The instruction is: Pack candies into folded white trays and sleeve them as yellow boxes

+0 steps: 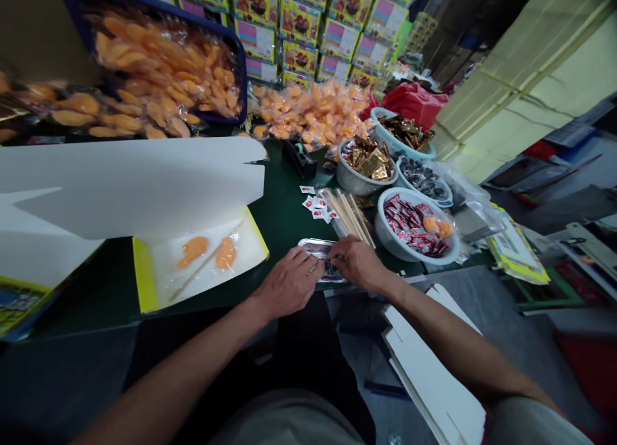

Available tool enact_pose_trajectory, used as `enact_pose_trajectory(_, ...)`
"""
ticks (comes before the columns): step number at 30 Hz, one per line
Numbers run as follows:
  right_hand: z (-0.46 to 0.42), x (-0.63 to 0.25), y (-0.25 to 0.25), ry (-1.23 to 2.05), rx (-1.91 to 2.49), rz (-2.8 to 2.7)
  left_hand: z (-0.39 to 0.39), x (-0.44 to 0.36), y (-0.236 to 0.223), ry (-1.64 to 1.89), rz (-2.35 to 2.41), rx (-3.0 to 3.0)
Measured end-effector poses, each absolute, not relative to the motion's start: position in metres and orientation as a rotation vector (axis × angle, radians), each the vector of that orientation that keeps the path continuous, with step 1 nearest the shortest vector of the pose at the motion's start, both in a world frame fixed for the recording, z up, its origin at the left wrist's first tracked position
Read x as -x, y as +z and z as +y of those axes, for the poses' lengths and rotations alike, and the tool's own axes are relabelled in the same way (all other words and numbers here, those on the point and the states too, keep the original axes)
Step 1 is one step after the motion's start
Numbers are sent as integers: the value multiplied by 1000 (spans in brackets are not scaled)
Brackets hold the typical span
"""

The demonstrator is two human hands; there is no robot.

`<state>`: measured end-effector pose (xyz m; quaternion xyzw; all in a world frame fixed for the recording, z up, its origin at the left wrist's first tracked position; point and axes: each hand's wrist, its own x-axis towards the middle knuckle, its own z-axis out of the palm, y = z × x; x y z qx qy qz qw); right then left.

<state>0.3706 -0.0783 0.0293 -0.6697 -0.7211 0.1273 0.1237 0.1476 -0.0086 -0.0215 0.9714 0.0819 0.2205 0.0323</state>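
A small foil tray (pixel 315 244) lies at the table's front edge, with dark packets (pixel 331 271) in it. My left hand (pixel 292 281) is closed on the tray's left side, its fingertips over the rim. Bent over the tray's right part, my right hand (pixel 359 262) has its fingers pressed together; what they pinch is hidden. To the left stands an open white box (pixel 207 281) with yellow edges. Inside it are two wrapped orange pieces (pixel 193 251) and a thin wooden stick (pixel 205 265). Wooden sticks (pixel 349 217) and small white packets with red marks (pixel 315 205) lie just beyond the tray.
Bowls hold red-black packets (pixel 409 226), gold packets (pixel 369 162) and dark packets (pixel 424 178). A tape dispenser (pixel 299 159) stands before piled orange pieces (pixel 313 114). A blue crate (pixel 243 78) is at the back left, printed boxes (pixel 301 27) behind. White cardboard (pixel 434 374) leans below right.
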Motion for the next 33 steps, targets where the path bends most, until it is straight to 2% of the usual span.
enact_pose_trajectory(7, -88, -375, 33, 131, 1960, -2001, -1, -149, -21, 689, 244, -2989)
enact_pose_trajectory(9, -90, -410, 46, -22, 2023, -1840, 2, -152, -25, 751, 220, -2993)
enact_pose_trajectory(14, -109, -541, 94, -404, 2530, -1101, 5, -155, -31, 871, 178, -3014)
enact_pose_trajectory(20, -138, -619, 91, -346, 2528, -792, 6, -155, -36, 921, 196, -3026)
enact_pose_trajectory(27, -146, -624, 85, -432, 2238, -689, 8, -156, -38, 1006, 166, -3031)
enact_pose_trajectory(33, -136, -603, 91, -432, 2190, -806, 6, -155, -37, 985, 192, -3025)
